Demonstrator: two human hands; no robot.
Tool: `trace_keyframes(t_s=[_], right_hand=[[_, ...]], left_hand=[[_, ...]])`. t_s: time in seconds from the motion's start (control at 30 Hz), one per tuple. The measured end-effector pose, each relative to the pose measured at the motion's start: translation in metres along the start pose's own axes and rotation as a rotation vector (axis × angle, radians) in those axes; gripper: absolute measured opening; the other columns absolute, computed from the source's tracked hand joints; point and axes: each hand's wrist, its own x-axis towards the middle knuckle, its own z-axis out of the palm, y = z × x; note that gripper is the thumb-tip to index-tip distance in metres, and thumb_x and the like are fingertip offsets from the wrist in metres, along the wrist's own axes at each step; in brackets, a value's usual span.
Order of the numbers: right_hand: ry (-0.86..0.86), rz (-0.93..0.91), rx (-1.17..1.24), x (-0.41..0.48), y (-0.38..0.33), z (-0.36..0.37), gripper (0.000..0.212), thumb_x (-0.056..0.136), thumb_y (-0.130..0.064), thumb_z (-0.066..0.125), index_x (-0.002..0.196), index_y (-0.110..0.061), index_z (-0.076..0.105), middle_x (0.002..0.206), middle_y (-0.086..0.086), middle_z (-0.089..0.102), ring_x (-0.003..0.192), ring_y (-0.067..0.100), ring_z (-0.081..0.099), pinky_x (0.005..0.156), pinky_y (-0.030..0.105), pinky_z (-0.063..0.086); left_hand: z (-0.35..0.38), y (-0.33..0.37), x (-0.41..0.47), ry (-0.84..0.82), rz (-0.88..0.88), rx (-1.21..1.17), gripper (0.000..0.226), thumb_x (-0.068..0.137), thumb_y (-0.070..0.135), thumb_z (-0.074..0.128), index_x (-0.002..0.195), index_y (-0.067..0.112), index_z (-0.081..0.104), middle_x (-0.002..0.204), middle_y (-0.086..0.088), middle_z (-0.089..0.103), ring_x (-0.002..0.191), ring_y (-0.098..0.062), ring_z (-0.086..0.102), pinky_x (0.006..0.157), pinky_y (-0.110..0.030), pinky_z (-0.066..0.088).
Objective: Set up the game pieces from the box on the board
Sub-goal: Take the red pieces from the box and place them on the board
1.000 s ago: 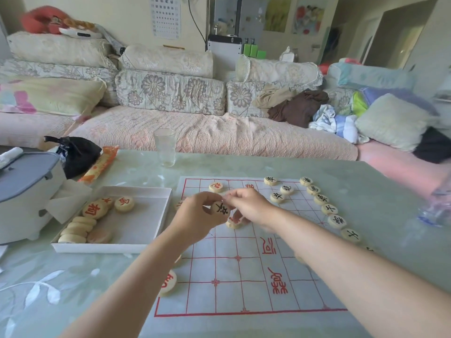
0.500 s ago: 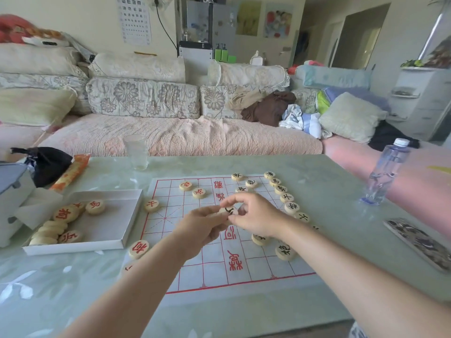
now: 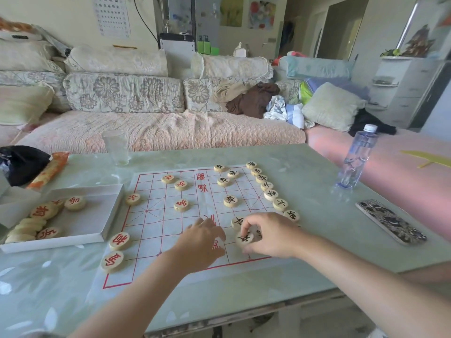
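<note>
A white paper board (image 3: 156, 215) with a red grid lies on the glass table. Round wooden pieces with black characters line its right edge (image 3: 271, 194); red-lettered pieces (image 3: 181, 205) stand on its left half. My right hand (image 3: 271, 236) pinches a black-lettered piece (image 3: 244, 238) low over the board's near right part. My left hand (image 3: 200, 242) lies flat on the board beside it, fingers spread, holding nothing. The white box (image 3: 95, 215) at the left holds several more pieces (image 3: 44, 211).
A plastic cup (image 3: 116, 147) stands behind the board. A water bottle (image 3: 356, 157) and a phone (image 3: 390, 222) are at the right. A black bag (image 3: 19, 163) and an orange packet (image 3: 48, 170) sit far left. The table's front edge runs below my arms.
My head turned right, shifting the view. Both hands came down from mid-board toward the near right; my left hand let go and my right hand now has the black-lettered piece alone.
</note>
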Motion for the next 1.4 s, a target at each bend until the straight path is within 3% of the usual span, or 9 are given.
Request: trace_keyframes(t_s=[0.17,0.3,0.53,0.63,0.73,0.97,1.2,1.33,1.4], right_hand=[[-0.105,-0.091,-0.114,-0.010,0.011,0.016,0.034,0.067,-0.050,0.080,0.090,-0.031,0.064,0.094,-0.019,0.062,0.081,0.001,0.056,0.067,0.019,0.039],[-0.110,-0.088,-0.117,-0.012,0.014,0.016,0.034,0.068,-0.062,0.071,0.083,-0.033,0.063,0.105,-0.022,0.056,0.085,0.001,0.056,0.071,0.020,0.042],[-0.047,-0.135,-0.080,0.000,-0.010,0.021,0.018,0.084,-0.052,0.062,0.084,-0.035,0.059,0.098,-0.018,0.050,0.081,0.005,0.053,0.070,0.027,0.038],[-0.013,-0.135,0.028,0.016,-0.032,0.025,0.012,0.086,-0.046,0.063,0.087,-0.033,0.062,0.099,-0.017,0.058,0.088,0.004,0.055,0.081,0.029,0.045],[-0.008,-0.124,0.125,0.036,-0.056,0.032,0.006,0.088,-0.036,0.065,0.092,-0.031,0.067,0.097,-0.016,0.066,0.091,0.004,0.059,0.085,0.029,0.050],[-0.030,-0.186,0.256,0.096,-0.125,0.054,0.011,0.092,-0.023,0.062,0.097,-0.024,0.071,0.090,-0.011,0.066,0.065,-0.010,0.053,0.062,0.008,0.037],[-0.072,-0.271,0.253,0.160,-0.212,0.090,0.009,0.091,-0.023,0.062,0.093,-0.030,0.068,0.095,-0.010,0.068,0.091,0.014,0.063,0.084,0.033,0.051],[-0.074,-0.297,0.219,0.186,-0.256,0.115,0.019,0.090,-0.019,0.057,0.099,-0.030,0.069,0.092,-0.015,0.066,0.079,0.004,0.056,0.076,0.028,0.047],[-0.106,-0.339,0.195,0.194,-0.277,0.127,0.019,0.090,-0.017,0.059,0.103,-0.028,0.068,0.101,-0.013,0.068,0.085,0.007,0.059,0.076,0.027,0.046]], left_hand=[[0.002,-0.001,-0.003,-0.037,0.011,-0.004,0.033,0.087,0.044,0.060,0.118,0.033,0.056,0.119,0.006,0.046,0.110,-0.015,0.041,0.091,-0.035,0.044],[0.005,-0.001,-0.004,-0.016,0.025,0.007,0.032,0.089,0.043,0.059,0.119,0.032,0.055,0.120,0.007,0.046,0.110,-0.015,0.040,0.090,-0.034,0.044],[0.004,-0.013,-0.007,0.046,0.038,-0.095,0.030,0.089,0.043,0.060,0.117,0.032,0.058,0.112,0.009,0.052,0.107,-0.012,0.045,0.091,-0.032,0.045],[-0.008,-0.025,-0.010,0.112,0.023,-0.130,0.025,0.090,0.039,0.062,0.113,0.029,0.062,0.105,0.010,0.056,0.099,-0.009,0.050,0.086,-0.027,0.045],[-0.024,-0.046,-0.016,0.150,-0.044,-0.139,0.020,0.090,0.037,0.061,0.108,0.029,0.064,0.099,0.012,0.056,0.088,-0.008,0.053,0.078,-0.025,0.047],[-0.054,-0.112,-0.039,0.274,-0.221,-0.109,0.016,0.090,0.032,0.060,0.102,0.025,0.066,0.099,0.006,0.060,0.089,-0.013,0.059,0.076,-0.026,0.048],[-0.087,-0.187,-0.086,0.397,-0.435,-0.038,0.018,0.089,0.025,0.056,0.104,0.022,0.066,0.102,0.000,0.061,0.097,-0.022,0.058,0.082,-0.035,0.049],[-0.099,-0.230,-0.115,0.430,-0.583,0.006,0.023,0.087,0.019,0.055,0.107,0.023,0.064,0.113,0.000,0.059,0.109,-0.024,0.052,0.089,-0.036,0.045],[-0.105,-0.246,-0.129,0.437,-0.631,0.065,0.026,0.087,0.017,0.052,0.109,0.024,0.063,0.116,0.000,0.057,0.111,-0.025,0.049,0.089,-0.037,0.045]])
